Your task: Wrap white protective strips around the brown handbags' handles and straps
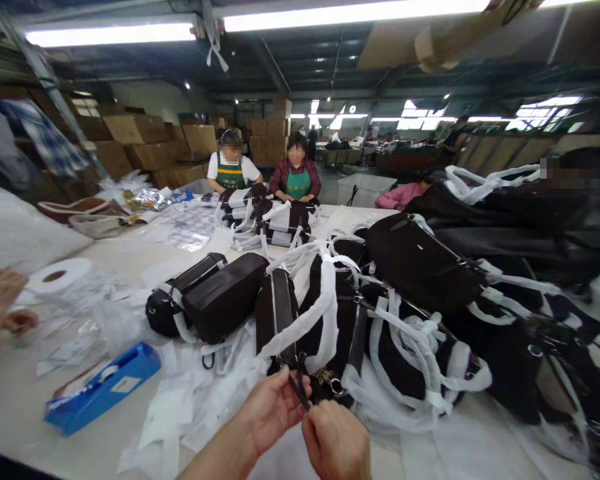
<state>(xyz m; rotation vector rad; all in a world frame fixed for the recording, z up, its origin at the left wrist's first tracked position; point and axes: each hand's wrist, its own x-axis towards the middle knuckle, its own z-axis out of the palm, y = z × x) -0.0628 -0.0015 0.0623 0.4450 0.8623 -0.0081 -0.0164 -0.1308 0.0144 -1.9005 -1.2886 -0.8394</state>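
Note:
A narrow black strap (300,392) runs between my two hands, close to the front end of a black handbag (275,310). My left hand (275,408) pinches the strap with its fingers curled round it. The fist of my right hand (337,437) is closed on the strap's lower end. White wrapping covers the bag's long handle (325,300), which arches above my hands. Beside the strap are a metal ring (336,387) and a small leopard-patterned piece (324,375). Where the strap joins the bag is hard to make out.
Wrapped black bags (420,263) crowd the right side. A blue tape dispenser (105,390), a white roll (60,275) and loose white paper (167,407) lie to the left. Another person's hand (3,290) reaches in at the left edge. Two people in green aprons (295,183) work across the table.

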